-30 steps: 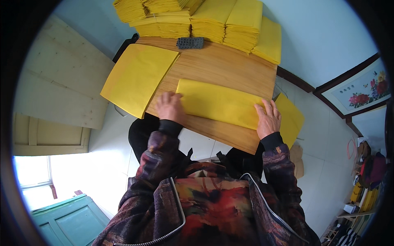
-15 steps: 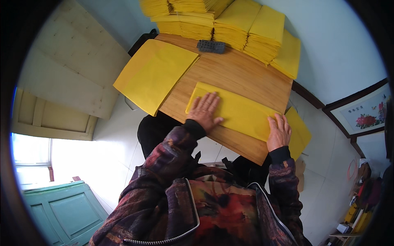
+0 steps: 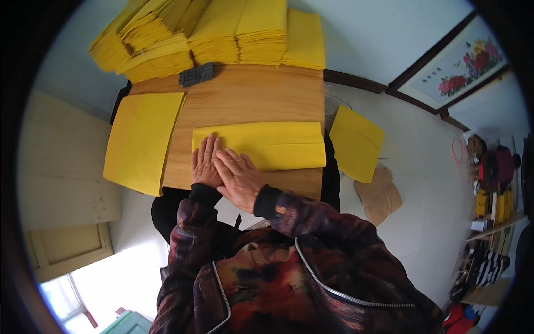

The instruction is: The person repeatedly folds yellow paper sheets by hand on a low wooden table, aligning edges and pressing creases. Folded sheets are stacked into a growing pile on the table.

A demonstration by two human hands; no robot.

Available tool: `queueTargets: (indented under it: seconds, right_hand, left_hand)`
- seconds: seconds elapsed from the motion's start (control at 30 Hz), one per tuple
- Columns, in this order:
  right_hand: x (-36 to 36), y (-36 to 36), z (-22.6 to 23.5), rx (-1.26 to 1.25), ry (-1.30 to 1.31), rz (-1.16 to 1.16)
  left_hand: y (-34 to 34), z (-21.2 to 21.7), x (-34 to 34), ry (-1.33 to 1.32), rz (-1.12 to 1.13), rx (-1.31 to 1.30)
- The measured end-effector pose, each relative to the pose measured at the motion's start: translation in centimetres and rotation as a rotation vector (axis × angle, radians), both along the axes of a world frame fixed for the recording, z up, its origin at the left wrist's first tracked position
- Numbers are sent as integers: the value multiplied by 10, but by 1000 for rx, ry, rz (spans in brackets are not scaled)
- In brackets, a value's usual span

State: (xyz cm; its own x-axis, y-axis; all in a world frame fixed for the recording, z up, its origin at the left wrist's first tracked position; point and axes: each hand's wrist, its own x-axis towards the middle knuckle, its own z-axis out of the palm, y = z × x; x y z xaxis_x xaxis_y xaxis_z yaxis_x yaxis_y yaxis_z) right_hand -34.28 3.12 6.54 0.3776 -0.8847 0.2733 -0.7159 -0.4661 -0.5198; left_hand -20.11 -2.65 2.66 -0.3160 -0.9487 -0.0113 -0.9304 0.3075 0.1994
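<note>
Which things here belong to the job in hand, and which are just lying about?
Likely part of the job:
folded yellow sheet, under left hand and right hand
wooden table
flat yellow piece at left
yellow stacks at the back

Apparently just lying about:
dark grey block, untouched
brown piece on the floor
framed flower picture

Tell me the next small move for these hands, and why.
Probably slide the right hand rightward along the folded yellow sheet, pressing lightly, while the left hand steadies it: both hands lie flat together at the sheet's left end, and no hand is on its right end.
</note>
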Motion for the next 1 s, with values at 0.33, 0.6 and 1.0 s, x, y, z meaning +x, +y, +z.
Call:
queueTargets:
  seconds: [0.33,0.6,1.0]
  right_hand:
    - [-48,-4,-23,115,196,-300]
    - [-138,4,-23,149,326,-516]
    - [-122,-16,3,10,236,-395]
  left_hand:
    - [8,2,0,1,-76,-188]
    - [9,5,-2,-5,-61,-169]
    - [10,13,-5,12,-14,-85]
